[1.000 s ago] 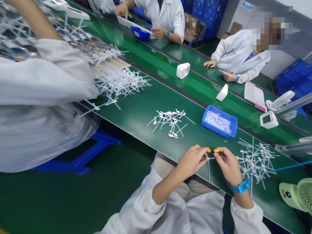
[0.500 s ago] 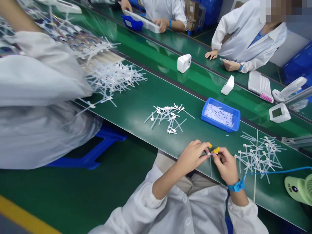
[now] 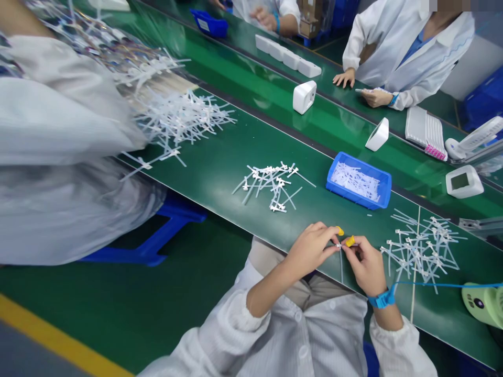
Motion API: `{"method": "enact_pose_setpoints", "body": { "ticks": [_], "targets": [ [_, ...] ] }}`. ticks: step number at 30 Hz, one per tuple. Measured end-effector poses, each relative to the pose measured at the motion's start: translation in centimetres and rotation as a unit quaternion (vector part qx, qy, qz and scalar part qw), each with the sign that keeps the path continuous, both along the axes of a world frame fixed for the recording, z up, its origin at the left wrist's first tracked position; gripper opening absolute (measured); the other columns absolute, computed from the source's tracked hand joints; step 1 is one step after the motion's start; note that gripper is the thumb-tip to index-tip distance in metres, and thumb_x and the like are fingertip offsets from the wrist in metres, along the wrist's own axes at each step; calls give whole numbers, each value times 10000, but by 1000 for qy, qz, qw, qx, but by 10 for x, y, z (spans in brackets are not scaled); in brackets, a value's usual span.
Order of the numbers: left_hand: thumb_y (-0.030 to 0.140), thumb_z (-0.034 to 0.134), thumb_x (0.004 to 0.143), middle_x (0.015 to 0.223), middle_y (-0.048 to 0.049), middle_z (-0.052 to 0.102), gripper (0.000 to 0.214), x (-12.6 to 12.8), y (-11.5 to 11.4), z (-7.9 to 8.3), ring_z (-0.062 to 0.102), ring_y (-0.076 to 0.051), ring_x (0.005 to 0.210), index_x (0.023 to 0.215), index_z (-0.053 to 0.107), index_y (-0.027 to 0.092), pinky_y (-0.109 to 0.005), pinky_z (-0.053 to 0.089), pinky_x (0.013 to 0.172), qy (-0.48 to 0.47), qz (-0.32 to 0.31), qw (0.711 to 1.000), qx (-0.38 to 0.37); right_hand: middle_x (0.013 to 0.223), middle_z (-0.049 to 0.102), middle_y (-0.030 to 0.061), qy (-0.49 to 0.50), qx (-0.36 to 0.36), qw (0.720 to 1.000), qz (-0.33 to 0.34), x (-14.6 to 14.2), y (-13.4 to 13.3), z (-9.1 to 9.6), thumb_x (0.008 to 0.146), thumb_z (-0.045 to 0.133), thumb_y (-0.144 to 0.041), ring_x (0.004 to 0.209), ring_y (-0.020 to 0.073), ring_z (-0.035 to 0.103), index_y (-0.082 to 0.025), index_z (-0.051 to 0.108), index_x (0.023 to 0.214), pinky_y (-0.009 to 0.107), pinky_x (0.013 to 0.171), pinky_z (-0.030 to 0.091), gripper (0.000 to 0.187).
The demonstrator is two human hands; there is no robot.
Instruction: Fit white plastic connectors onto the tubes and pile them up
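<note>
My left hand (image 3: 312, 247) and my right hand (image 3: 366, 264) meet near the bench edge, thumbs and fingertips pinched together. Between them is a small white connector piece (image 3: 338, 245) with a thin translucent strip (image 3: 341, 267) hanging down. My left fingers grip the connector; my right fingers pinch at its right side, where the detail is too small to make out. Yellow finger cots cover a fingertip on each hand. A blue strap (image 3: 381, 299) circles my right wrist. Beside my right hand lies a pile of similar pieces with strips (image 3: 426, 248).
A blue bin (image 3: 332, 189) of small white strips stands beyond my hands. Looser pieces (image 3: 271, 180) lie left of it. A larger pile (image 3: 184, 118) sits near a neighbour's sleeve (image 3: 70, 110). White housings (image 3: 304, 98) rest on the green belt. A green fan (image 3: 481, 303) stands right.
My hands keep their pinch with little movement. The view has shifted slightly. Across the belt, a co-worker has let go of a row of white housings, which now lies farther right.
</note>
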State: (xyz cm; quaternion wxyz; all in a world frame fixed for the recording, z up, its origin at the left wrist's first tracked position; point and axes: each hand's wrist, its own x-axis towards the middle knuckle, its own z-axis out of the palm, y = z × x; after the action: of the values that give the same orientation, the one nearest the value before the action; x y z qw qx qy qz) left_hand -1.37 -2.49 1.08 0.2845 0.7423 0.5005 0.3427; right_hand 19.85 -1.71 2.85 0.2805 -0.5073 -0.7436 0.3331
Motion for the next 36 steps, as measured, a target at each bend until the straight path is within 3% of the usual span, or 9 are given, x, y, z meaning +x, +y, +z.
{"method": "enact_pose_setpoints", "body": {
  "ticks": [7, 17, 30, 34, 36],
  "targets": [
    [242, 795, 1008, 1055, -17, 795, 329, 0, -1, -1, 653, -267, 1078, 1287, 622, 229, -382, 479, 949, -7, 1, 1000, 4, 934, 736, 23, -35, 20, 999, 0, -2, -1, 1, 1081, 606, -394, 727, 192, 642, -254, 640, 1078, 323, 713, 489, 144],
    [247, 792, 1013, 1034, -6, 807, 308, 1, -1, -3, 663, -255, 1056, 1274, 629, 237, -379, 489, 948, -11, 4, 1000, -10, 1027, 779, 68, -38, 37, 999, -8, -5, -3, 5, 1090, 580, -415, 901, 246, 729, -266, 653, 1061, 361, 814, 557, 169],
    [198, 776, 1011, 1043, -6, 801, 347, 3, 1, -4, 675, -258, 1038, 1307, 599, 243, -378, 496, 946, -22, 3, 1000, -22, 892, 709, 50, -148, 76, 983, 72, -8, 8, 19, 1057, 520, -249, 841, 249, 690, -263, 610, 951, 337, 744, 519, 140],
    [224, 776, 1015, 1049, -16, 796, 375, 3, 0, -4, 680, -264, 1046, 1334, 579, 244, -377, 502, 926, -25, 8, 1000, -11, 982, 762, 60, -124, 35, 987, 99, -6, 14, 27, 1052, 559, -268, 908, 262, 736, -266, 638, 1091, 371, 812, 576, 88],
    [243, 765, 1025, 1062, -22, 795, 385, 4, 0, -4, 682, -268, 1063, 1354, 565, 245, -382, 503, 936, -21, 7, 1000, -6, 1075, 784, 64, -99, 14, 989, 106, -4, 16, 31, 1051, 593, -283, 960, 263, 764, -272, 638, 1192, 397, 870, 603, 148]
  ]
}}
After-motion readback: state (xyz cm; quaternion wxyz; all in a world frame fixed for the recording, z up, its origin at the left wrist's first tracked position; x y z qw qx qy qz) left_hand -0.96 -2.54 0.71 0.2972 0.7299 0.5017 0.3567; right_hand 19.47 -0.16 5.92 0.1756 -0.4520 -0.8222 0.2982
